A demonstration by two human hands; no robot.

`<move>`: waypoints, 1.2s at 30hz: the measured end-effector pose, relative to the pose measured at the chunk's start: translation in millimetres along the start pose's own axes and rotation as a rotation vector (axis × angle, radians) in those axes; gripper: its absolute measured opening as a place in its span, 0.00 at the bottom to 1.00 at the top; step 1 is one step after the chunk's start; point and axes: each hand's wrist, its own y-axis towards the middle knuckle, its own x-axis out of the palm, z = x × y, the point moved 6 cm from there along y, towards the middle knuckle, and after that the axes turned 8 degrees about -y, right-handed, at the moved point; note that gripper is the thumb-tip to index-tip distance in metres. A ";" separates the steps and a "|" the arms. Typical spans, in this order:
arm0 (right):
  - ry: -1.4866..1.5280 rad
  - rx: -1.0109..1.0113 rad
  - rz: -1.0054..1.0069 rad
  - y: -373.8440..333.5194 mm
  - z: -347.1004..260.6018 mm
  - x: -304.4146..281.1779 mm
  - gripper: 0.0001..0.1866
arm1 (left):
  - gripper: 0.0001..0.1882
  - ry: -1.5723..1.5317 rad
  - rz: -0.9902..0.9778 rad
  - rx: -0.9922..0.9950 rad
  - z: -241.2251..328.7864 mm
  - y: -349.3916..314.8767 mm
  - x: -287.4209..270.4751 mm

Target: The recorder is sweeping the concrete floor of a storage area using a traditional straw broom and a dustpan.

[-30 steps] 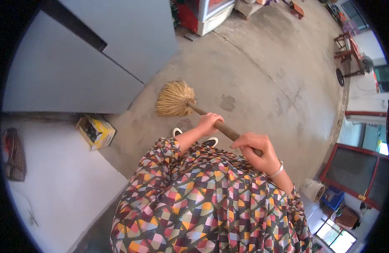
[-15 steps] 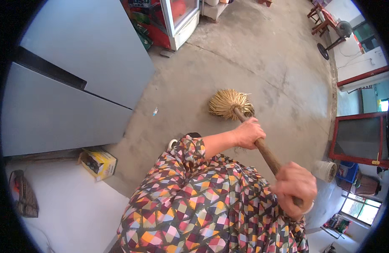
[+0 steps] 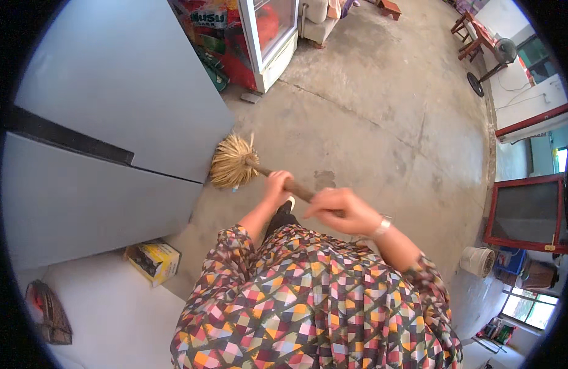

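Observation:
Both my hands hold a broom with a wooden handle (image 3: 301,192). Its straw head (image 3: 233,161) rests on the concrete floor beside the lower edge of a grey fridge (image 3: 111,197). My left hand (image 3: 277,186) is wrapped round the handle close to the straw. Higher up, near the handle's end, my right hand (image 3: 348,211) is closed on it, slightly blurred, with a pale band at the wrist. A small scrap of litter (image 3: 236,188) shows at the near edge of the straw, partly covered by it.
A yellow cardboard box (image 3: 153,261) lies near the fridge's base. Ahead stands a glass-door display cooler (image 3: 268,46). To the right are a standing fan (image 3: 504,51), a red-framed screen door (image 3: 524,212) and a whitish bucket (image 3: 477,261). A low red stool (image 3: 389,8) stands far off.
The broom head has swept left across the floor to the fridge and onto the litter scrap. Both hands have moved left with the handle, the right one also rising away from my body.

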 end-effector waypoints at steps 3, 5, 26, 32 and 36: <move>-0.003 -0.008 -0.044 17.5 11.1 26.0 0.10 | 0.16 0.045 0.023 -0.038 -35.4 -18.5 -9.1; 0.026 0.066 0.024 12.7 9.3 17.6 0.10 | 0.16 0.040 -0.032 -0.067 -15.9 -8.6 -8.0; -0.293 0.544 0.813 -107.9 -116.4 -8.7 0.11 | 0.15 -0.297 -0.883 0.397 167.5 2.6 136.2; -0.448 0.670 0.852 -114.0 -157.1 -8.3 0.10 | 0.14 -0.379 -1.019 0.601 238.3 -22.7 167.6; -0.592 0.650 0.886 -101.1 -160.6 1.5 0.09 | 0.13 -0.409 -1.022 0.746 263.1 -11.5 168.8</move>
